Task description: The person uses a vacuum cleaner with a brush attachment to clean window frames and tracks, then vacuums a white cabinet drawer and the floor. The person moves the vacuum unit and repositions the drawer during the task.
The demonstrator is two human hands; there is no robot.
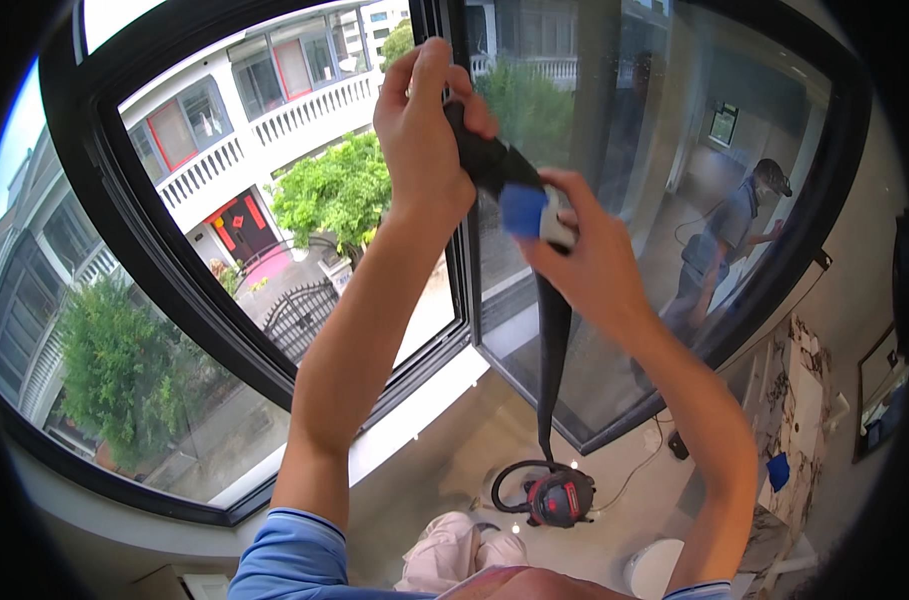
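My left hand is raised at the window frame, its fingers curled around the upper end of a black vacuum nozzle. Lower on the same tool, my right hand grips the part with a blue cloth or wrap and a pale piece around it. From there a black hose hangs down towards a black and red vacuum cleaner on the floor. Behind my hands is the dark upright of the window frame. The exact contact of the nozzle's tip is hidden by my fingers.
An open glass sash stands at the right, reflecting a person. Below the opening runs a white sill. A marble-patterned counter with a blue cloth is at the right; a white round container stands on the floor near my right arm.
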